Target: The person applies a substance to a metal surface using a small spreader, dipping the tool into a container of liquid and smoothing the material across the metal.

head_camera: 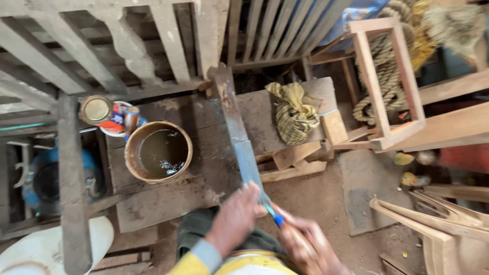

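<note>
A long flat grey tool (pixel 249 165) with a blue collar and a wooden handle lies slanted across a worn wooden bench (pixel 204 117). Its far end meets a weathered wooden strip (pixel 226 102) that points toward the back. My left hand (pixel 235 218) is closed over the near part of the blade. Just right of it and nearer me, my right hand (pixel 305 243) grips the wooden handle. Both hands are blurred.
A round tub of brown liquid (pixel 158 151) stands on the bench at the left, with a tin can (pixel 96 109) behind it. A yellow striped cloth (pixel 294 114) lies at the right. A wooden frame (pixel 387 76), coiled rope (pixel 385 61) and a beige plastic chair (pixel 448 229) crowd the right side.
</note>
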